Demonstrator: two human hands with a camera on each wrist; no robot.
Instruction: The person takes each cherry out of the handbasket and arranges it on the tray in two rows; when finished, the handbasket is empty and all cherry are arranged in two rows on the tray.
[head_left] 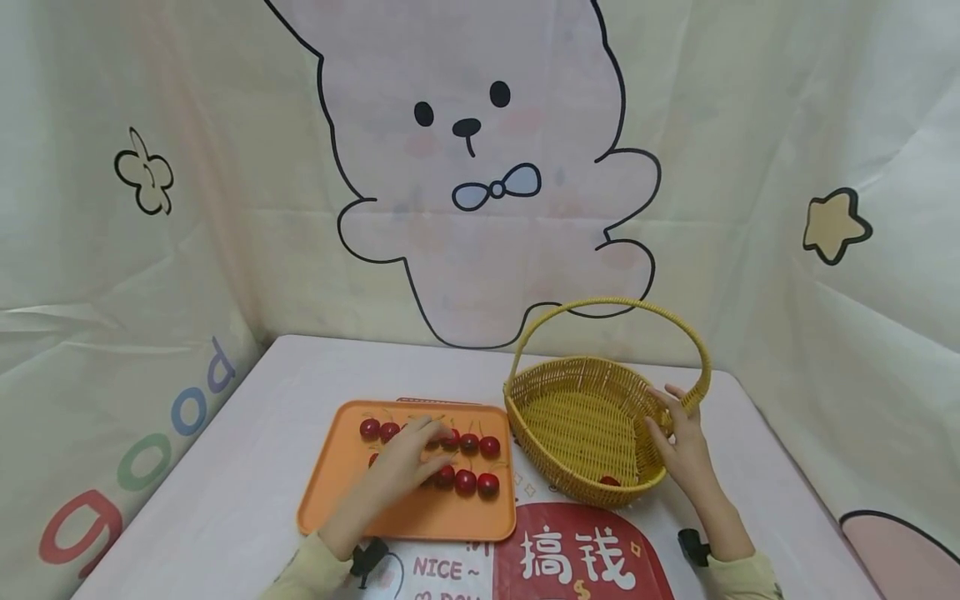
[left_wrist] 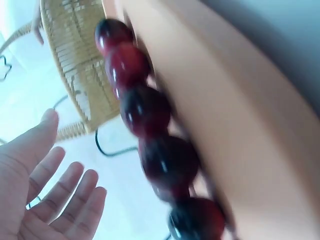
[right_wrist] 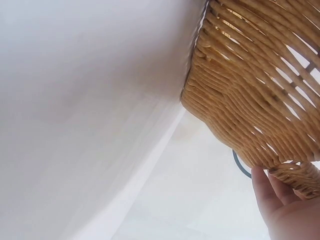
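Observation:
My left hand (head_left: 405,462) is over an orange tray (head_left: 337,517), its fingers spread and loosely bent above red cherries (head_left: 466,482) that lie in two rows. In the left wrist view the left hand (left_wrist: 47,190) holds nothing, and a line of cherries (left_wrist: 145,111) runs beside it; some are hidden by the hand in the head view. My right hand (head_left: 684,446) grips the right rim of a yellow woven basket (head_left: 577,425) near the foot of its handle. Fingers (right_wrist: 265,192) touch the weave in the right wrist view. One cherry (head_left: 610,481) lies inside the basket.
The basket's tall arched handle (head_left: 615,302) rises above it, right of the tray. Under both lies a white table (head_left: 247,467) with a printed red patch (head_left: 585,550) at the front. Patterned cloth walls (head_left: 712,167) enclose the table at the back and sides.

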